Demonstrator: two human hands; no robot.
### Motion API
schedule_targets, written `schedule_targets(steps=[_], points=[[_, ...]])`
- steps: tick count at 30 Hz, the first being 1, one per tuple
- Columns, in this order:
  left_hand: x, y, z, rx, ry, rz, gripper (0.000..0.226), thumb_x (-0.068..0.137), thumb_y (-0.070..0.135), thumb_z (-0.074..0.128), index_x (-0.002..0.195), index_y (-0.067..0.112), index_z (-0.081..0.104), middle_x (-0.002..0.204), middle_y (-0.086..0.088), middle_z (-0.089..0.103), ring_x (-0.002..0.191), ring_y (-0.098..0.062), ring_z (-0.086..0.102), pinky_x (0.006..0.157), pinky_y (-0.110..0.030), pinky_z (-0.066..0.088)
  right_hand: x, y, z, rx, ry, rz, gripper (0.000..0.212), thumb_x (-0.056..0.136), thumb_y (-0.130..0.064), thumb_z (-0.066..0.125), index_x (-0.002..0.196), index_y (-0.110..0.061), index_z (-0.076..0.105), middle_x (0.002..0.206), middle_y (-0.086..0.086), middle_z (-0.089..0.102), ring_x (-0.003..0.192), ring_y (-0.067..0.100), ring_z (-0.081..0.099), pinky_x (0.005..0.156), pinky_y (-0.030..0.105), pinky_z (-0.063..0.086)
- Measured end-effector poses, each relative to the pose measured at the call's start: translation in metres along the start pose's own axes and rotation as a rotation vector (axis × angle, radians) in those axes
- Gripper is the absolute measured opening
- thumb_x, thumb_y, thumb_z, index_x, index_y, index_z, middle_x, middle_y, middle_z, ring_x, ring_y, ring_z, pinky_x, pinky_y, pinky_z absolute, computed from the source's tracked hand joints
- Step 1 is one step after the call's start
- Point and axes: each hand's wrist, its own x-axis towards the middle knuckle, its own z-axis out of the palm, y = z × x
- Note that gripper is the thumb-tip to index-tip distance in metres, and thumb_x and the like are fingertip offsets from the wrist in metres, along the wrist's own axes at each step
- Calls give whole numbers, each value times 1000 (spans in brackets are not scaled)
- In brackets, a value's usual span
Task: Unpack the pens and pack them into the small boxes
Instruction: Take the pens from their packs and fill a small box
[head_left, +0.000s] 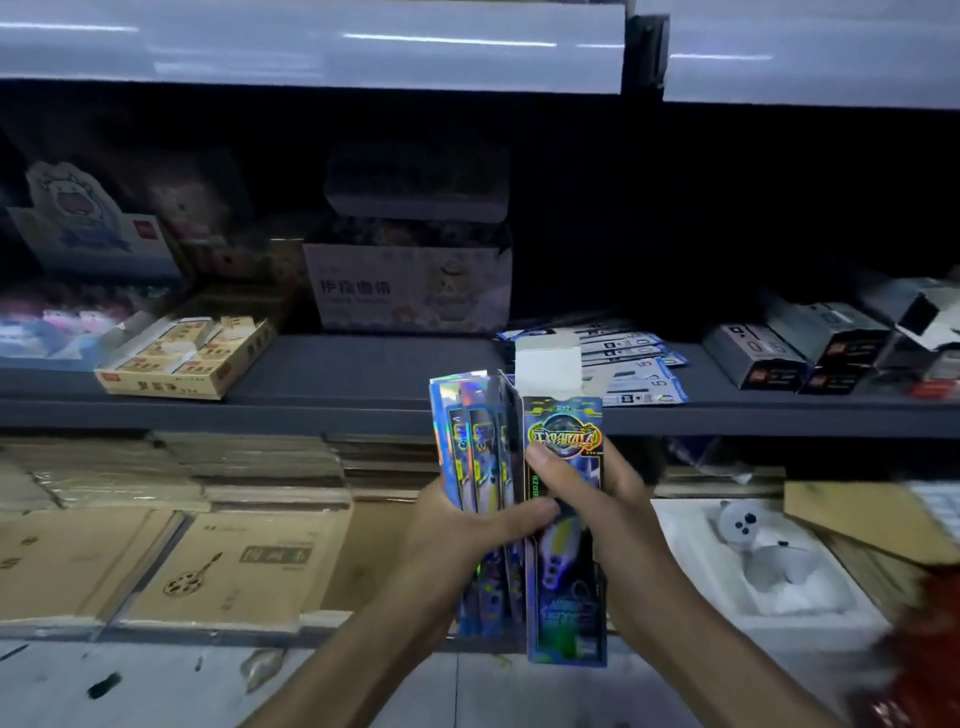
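Left grip (467, 525) was curled round a fanned bundle of pen packs (470, 431); right grip (597, 499) curled round the upright small box (563, 426), against the bundle. Advice: steady the box mouth and feed packs straight down past the raised flap. Packs were glossy, holographic blue; flap white inside. Both hung before the shelf (363, 374).

My forearms enter from the lower edge, meeting at centre. My left hand (467, 527) grips the pen packs (467, 421); my right hand (602, 499) grips the small box (566, 428), thumb on its front.
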Motion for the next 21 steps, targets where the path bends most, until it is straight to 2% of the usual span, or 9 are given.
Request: schedule_targets(steps=[3,7,10,12,14,16,18,21], points=[[-4,-4,0,13,10,22,31,76,-6,78,106,2,75,97,-18,79,89,-34,77,71,-38,64,-4,2,-1,48,2,-17,23,89,-9,71,112,-7,72,100,10,80,86,19,77,66,25,59],[-8,-7,0,18,2,44,31,70,1,84,99,12,79,99,-18,79,93,-38,76,81,-48,64,-8,8,-3,53,27,-74,24,76,-18,78,101,-15,76,99,11,79,88,23,76,71,30,60],[-11,-8,2,36,-51,68,34,67,4,85,98,18,80,100,-14,79,93,-32,77,78,-39,64,-14,9,-2,57,54,-117,19,73,-16,78,92,-17,77,91,10,79,81,21,76,66,26,59],[-13,-9,4,59,-73,81,37,63,9,85,97,23,81,101,-10,80,94,-28,77,76,-33,62,-19,8,-1,64,63,-141,20,73,-16,78,93,-18,77,92,10,79,82,20,76,66,25,59],[-14,-10,4,82,-83,77,38,62,14,86,98,25,81,101,-9,80,94,-27,78,77,-34,62,-24,8,0,81,72,-145,22,72,-14,81,93,-19,78,93,10,79,82,22,77,66,26,59],[-16,-12,2,99,-107,71,39,64,16,87,101,23,80,104,-11,79,97,-30,77,82,-40,63,-28,10,1,80,89,-127,25,72,-13,86,94,-21,78,95,11,79,85,25,78,68,28,60],[-19,-14,2,117,-127,70,37,68,11,87,103,22,79,107,-11,79,100,-30,76,87,-43,62,-32,14,0,79,115,-119,27,75,-14,87,99,-20,77,100,12,79,90,29,78,71,31,61],[-24,-19,1,187,-132,96,36,73,-8,85,99,17,79,104,-5,80,98,-20,77,80,-29,61,-39,20,2,59,152,-141,32,80,-20,78,112,-17,73,106,11,79,98,31,77,79,36,61]])
